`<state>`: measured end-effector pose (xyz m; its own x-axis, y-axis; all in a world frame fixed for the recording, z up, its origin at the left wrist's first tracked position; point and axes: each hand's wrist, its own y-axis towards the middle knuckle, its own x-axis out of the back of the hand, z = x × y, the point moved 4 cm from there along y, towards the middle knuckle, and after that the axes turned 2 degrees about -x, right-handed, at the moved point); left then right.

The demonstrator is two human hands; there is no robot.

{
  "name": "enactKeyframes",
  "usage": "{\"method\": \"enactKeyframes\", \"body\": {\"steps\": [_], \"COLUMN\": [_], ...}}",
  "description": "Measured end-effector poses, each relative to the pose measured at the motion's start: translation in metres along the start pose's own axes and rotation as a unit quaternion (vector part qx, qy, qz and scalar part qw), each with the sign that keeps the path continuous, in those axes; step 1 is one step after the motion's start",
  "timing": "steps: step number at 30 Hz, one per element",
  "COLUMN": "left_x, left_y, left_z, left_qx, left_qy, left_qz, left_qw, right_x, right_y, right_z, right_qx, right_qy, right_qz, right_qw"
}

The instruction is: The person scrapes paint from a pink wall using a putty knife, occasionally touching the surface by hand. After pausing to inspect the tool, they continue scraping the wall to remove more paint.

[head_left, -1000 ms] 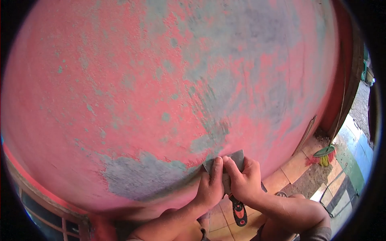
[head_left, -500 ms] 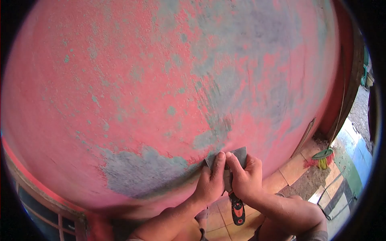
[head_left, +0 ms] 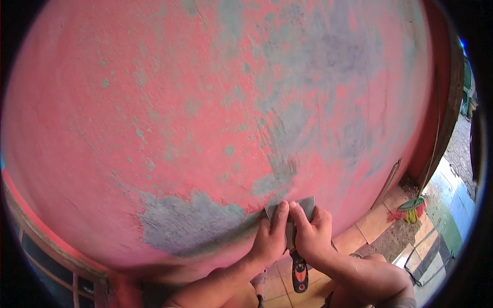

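Note:
Both hands grip one putty knife, a wide metal scraper blade with a black and orange handle (head_left: 300,274) hanging down below them. My left hand (head_left: 270,233) is closed on the blade's left side, thumb pressed on its face. On the other side my right hand (head_left: 313,232) is closed too, its thumb beside the left one. The blade (head_left: 306,205) has its upper edge against or very near the pink wall (head_left: 205,133); exact contact cannot be told. Just left of the blade lies a large grey patch of bared wall (head_left: 185,223) with ragged paint edges.
A broom with red and yellow bristles (head_left: 411,213) stands at the right by a dark door frame (head_left: 447,102). Dirt (head_left: 390,236) lies on the tiled floor (head_left: 359,233). At lower left is a barred window (head_left: 56,277). My bent knees are below my arms.
The view has shifted slightly, so the wall marks sit a little to the right. The putty knife's handle has swung slightly left; both hands keep their grip.

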<state>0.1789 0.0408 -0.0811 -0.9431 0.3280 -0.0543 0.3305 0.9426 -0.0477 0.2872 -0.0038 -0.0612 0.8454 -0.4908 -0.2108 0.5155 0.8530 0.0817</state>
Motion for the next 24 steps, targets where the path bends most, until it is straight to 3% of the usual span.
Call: {"method": "enactKeyframes", "body": {"steps": [1, 8, 14, 17, 21, 22, 23, 24], "left_x": [-0.003, -0.002, -0.004, -0.005, 0.004, 0.006, 0.005, 0.000], "left_y": [-0.005, -0.003, 0.000, -0.001, -0.004, -0.001, 0.001, 0.003], "left_z": [-0.004, -0.003, -0.014, -0.015, -0.008, -0.009, -0.008, -0.005], "left_qx": [-0.022, 0.022, -0.033, -0.008, 0.030, 0.003, -0.023, -0.045], "left_qy": [0.000, -0.020, 0.008, -0.055, 0.026, 0.024, 0.019, 0.013], "left_qz": [-0.038, 0.008, 0.015, 0.012, 0.026, 0.022, 0.017, 0.010], "left_qw": [0.999, 1.000, 0.999, 0.998, 0.999, 0.999, 0.999, 0.999], "right_x": [0.000, 0.002, 0.001, -0.001, -0.002, -0.001, 0.000, 0.000], "right_y": [0.000, -0.002, 0.004, -0.001, 0.000, 0.002, 0.002, 0.007], "right_z": [-0.002, 0.007, 0.012, 0.016, 0.005, 0.003, 0.010, 0.013], "right_qx": [0.008, -0.032, -0.024, -0.045, -0.003, -0.003, -0.060, -0.036], "right_qy": [-0.013, -0.011, -0.004, 0.005, -0.008, -0.008, 0.008, -0.006], "right_qz": [-0.003, 0.010, 0.029, 0.022, 0.014, 0.019, 0.048, 0.042], "right_qw": [1.000, 0.999, 0.999, 0.999, 1.000, 1.000, 0.997, 0.998]}}
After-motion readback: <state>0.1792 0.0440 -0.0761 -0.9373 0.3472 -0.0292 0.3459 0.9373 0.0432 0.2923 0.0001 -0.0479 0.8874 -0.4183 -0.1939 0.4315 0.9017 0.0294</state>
